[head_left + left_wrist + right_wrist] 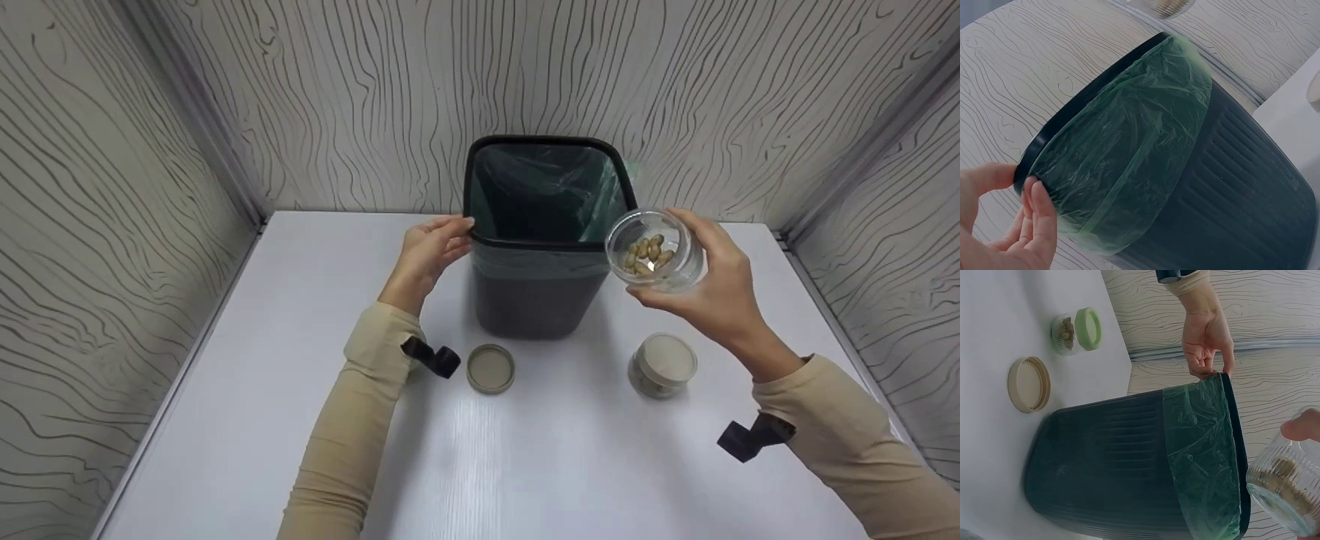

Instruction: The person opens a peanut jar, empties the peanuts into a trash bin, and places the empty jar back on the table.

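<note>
Right grip (716,281) wraps the tilted jar (688,266), centre-right, just beside the bin (532,300)! Left grip (426,255), centre frame, pinches the bin's left rim (468,187).

A booth, by its wood-grain-patterned walls (375,97) close around a white table (240,420).

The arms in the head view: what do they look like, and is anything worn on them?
They are a person's. The left hand and right hand are bare. The left sleeve and right sleeve are plain beige and creased, each with a small, blocky black gadget near the cuff. I see no cables.
</note>
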